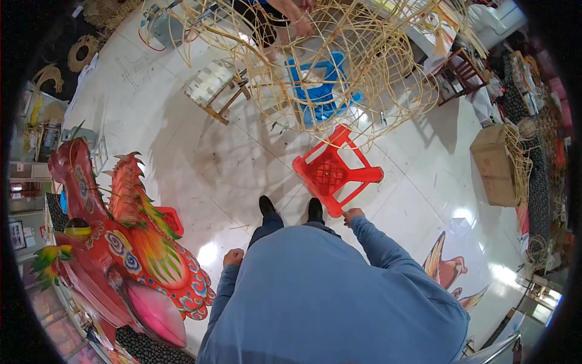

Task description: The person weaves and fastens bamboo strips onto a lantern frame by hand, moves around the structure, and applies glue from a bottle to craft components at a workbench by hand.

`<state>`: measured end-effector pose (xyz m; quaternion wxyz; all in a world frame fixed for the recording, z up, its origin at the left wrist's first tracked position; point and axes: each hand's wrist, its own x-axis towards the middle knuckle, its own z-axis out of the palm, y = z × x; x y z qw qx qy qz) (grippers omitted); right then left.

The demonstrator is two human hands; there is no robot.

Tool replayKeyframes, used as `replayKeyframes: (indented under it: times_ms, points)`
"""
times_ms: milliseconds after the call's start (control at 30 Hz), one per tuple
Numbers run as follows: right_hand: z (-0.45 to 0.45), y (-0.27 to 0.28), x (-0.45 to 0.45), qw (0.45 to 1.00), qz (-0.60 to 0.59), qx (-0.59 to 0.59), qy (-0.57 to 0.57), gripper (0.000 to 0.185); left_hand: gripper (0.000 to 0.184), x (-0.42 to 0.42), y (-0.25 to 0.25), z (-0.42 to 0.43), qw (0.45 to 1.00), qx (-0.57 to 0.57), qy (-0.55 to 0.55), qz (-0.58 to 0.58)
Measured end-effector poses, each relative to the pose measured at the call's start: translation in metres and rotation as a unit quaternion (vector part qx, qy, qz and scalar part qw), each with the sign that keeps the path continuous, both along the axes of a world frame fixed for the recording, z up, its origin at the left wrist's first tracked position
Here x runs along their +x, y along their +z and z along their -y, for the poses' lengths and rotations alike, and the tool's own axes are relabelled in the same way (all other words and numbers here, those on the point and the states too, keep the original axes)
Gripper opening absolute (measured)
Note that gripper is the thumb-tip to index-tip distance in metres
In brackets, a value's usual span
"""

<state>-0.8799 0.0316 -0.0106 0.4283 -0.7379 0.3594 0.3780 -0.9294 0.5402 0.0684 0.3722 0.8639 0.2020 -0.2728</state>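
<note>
My right hand grips the end of one leg of a red plastic stool. The stool is tipped over in front of my feet, its legs and underside facing me. At my left side hangs my left hand, fingers curled, with nothing visible in it. Just beyond the red stool is a large open frame of bent bamboo strips. Behind the strips shows a blue plastic stool.
Left of me stands a big painted dragon head. Ahead are a low wooden stool, a gas cylinder and another person's hand by the bamboo frame. A cardboard box and a painted cutout lie on the right.
</note>
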Motion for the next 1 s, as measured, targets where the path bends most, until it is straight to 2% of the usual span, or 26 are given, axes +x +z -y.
replayKeyframes:
  times_ms: [133, 267, 367, 633, 1000]
  points:
    - [0.002, -0.001, 0.000, 0.999, 0.006, -0.008, 0.039, 0.030, 0.031, -0.002, 0.002, 0.001, 1.000, 0.013, -0.028, -0.002]
    - [0.001, -0.002, 0.000, 1.000, -0.010, 0.005, -0.005, 0.029, 0.032, 0.000, 0.002, 0.002, 0.999, 0.026, -0.012, 0.017]
    - [-0.001, -0.002, -0.003, 1.000, -0.005, -0.005, -0.003, 0.028, 0.032, 0.000, 0.008, 0.004, 0.999, 0.043, -0.016, -0.014]
    - [-0.001, -0.004, 0.002, 1.000, 0.002, -0.003, 0.002, 0.026, 0.032, -0.004, -0.005, -0.002, 1.000, 0.027, 0.006, 0.009]
    - [-0.001, -0.008, 0.003, 1.000, 0.012, -0.012, -0.009, 0.027, 0.030, 0.003, 0.011, 0.004, 1.000, 0.013, 0.009, -0.004]
